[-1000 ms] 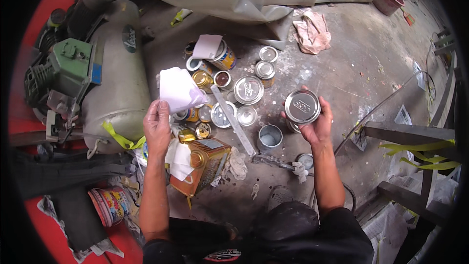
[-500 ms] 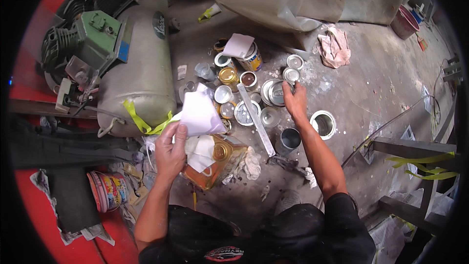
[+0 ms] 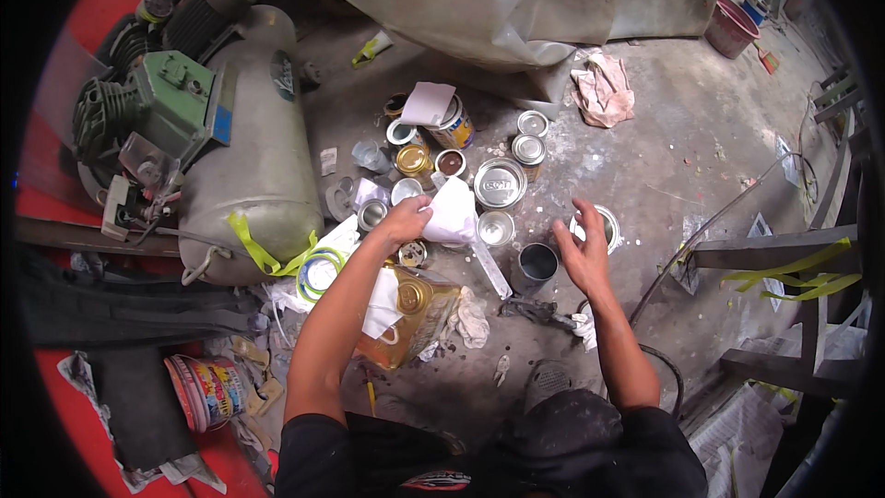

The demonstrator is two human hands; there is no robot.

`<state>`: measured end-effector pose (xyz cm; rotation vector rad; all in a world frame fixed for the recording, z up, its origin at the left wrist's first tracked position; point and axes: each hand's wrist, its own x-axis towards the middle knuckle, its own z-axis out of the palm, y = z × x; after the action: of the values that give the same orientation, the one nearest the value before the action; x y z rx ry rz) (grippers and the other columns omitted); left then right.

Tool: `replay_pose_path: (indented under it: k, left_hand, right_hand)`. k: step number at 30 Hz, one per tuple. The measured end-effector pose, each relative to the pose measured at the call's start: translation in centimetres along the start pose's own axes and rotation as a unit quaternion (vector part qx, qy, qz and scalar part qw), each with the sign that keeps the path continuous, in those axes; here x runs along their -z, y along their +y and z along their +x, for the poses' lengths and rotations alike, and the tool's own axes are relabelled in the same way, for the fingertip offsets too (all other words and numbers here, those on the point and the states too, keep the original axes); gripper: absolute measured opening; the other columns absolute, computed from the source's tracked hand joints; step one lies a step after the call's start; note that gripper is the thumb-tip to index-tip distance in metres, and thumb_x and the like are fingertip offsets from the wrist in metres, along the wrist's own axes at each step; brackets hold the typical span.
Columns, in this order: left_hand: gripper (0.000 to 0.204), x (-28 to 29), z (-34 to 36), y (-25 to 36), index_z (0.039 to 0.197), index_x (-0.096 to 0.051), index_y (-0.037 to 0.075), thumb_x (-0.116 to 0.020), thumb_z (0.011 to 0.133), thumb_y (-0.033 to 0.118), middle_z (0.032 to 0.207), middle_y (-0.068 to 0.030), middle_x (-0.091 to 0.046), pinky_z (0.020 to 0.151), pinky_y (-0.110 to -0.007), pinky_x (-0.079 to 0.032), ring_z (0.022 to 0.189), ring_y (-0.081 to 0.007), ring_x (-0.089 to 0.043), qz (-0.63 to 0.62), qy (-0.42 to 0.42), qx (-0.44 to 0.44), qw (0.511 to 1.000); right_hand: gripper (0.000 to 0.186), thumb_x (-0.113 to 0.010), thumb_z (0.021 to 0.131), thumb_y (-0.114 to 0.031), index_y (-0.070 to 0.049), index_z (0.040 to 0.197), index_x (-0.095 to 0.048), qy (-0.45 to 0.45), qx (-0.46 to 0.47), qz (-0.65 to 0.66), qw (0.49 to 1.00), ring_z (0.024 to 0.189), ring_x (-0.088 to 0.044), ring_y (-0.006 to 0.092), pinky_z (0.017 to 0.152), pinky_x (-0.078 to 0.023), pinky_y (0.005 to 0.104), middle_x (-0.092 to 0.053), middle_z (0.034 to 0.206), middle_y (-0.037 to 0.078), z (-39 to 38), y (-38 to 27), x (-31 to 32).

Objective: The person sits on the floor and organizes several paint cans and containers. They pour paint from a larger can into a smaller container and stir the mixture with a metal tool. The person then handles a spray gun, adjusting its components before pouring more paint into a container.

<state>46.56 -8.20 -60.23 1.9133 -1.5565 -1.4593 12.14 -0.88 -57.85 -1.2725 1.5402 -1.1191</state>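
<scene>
Over the cluster of paint tins, my left hand (image 3: 406, 221) pinches a white paper cone (image 3: 452, 212), which hides part of the tins and the upper end of a flat pale stir stick (image 3: 490, 273). My right hand (image 3: 584, 254) is empty with its fingers apart, in front of an open silver tin (image 3: 614, 221). To the left of that hand stands a dark grey cup (image 3: 537, 265). A large silver tin with its lid on (image 3: 501, 183) stands beyond, beside a smaller lidded tin (image 3: 528, 149). A small clear cup (image 3: 496, 228) sits close to the paper cone.
A green-headed air compressor (image 3: 244, 157) fills the left side. A gold rectangular can (image 3: 429, 323) stands near me with white paper on it. Crumpled rags (image 3: 604, 92) lie on the concrete floor. A hose (image 3: 682, 272) and metal frame (image 3: 765, 254) are at right; plastic sheeting (image 3: 516, 0) hangs behind.
My left hand has carried the paper cone rightward over the tins. My right hand has come off the silver tin and moved toward me, now open. The view has shifted slightly.
</scene>
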Motion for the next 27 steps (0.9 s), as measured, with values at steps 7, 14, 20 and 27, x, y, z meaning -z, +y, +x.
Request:
replay_pose_path:
  k: [7, 14, 20, 27]
  left_hand:
    - [0.057, -2.2, 0.1, 0.9, 0.135, -0.056, -0.003, -0.064, 0.096, 0.039, 0.130, -0.0243, -0.063, 0.104, -0.037, -0.045, 0.123, -0.0307, -0.059, 0.014, 0.066, -0.020, 0.997]
    - [0.081, -0.5, -1.3, 0.9, 0.141, -0.049, -0.005, -0.066, 0.091, 0.056, 0.135, -0.0254, -0.059, 0.107, -0.040, -0.044, 0.125, -0.0332, -0.058, 0.155, 0.031, -0.063, 0.985]
    - [0.091, -0.4, -4.5, 4.2, 0.143, -0.046, -0.006, -0.068, 0.086, 0.062, 0.146, -0.0328, -0.045, 0.114, -0.044, -0.036, 0.138, -0.0418, -0.044, 0.229, 0.067, -0.076, 0.968]
    - [0.061, -3.2, -9.6, 7.9, 0.132, -0.055, -0.002, -0.072, 0.091, 0.040, 0.133, -0.0253, -0.057, 0.107, -0.045, -0.041, 0.126, -0.0397, -0.054, 0.227, 0.291, -0.222, 0.903]
  right_hand:
    - [0.055, -0.072, 0.089, -0.019, -0.003, 0.138, -0.053, 0.144, -0.021, -0.062, 0.987, 0.126, -0.053, 0.0315, 0.095, -0.053, 0.0427, -0.046, 0.142, 0.019, -6.5, 3.5, 8.5]
    - [0.065, -0.074, 0.081, -0.014, 0.000, 0.139, -0.048, 0.055, -0.083, -0.196, 0.976, 0.120, -0.055, 0.0408, 0.101, -0.046, 0.0449, -0.053, 0.133, 0.024, -7.2, 7.9, 10.7]
    - [0.059, -0.075, 0.084, -0.016, 0.000, 0.135, -0.052, 0.038, -0.006, -0.185, 0.982, 0.117, -0.058, 0.0363, 0.092, -0.050, 0.0424, -0.056, 0.129, 0.022, -9.0, 8.8, 6.0]
    - [0.030, -0.072, 0.088, -0.017, 0.000, 0.112, -0.066, 0.101, -0.005, -0.074, 0.992, 0.101, -0.064, 0.0343, 0.085, -0.053, 0.0405, -0.065, 0.115, 0.017, -6.4, 4.8, 4.8]
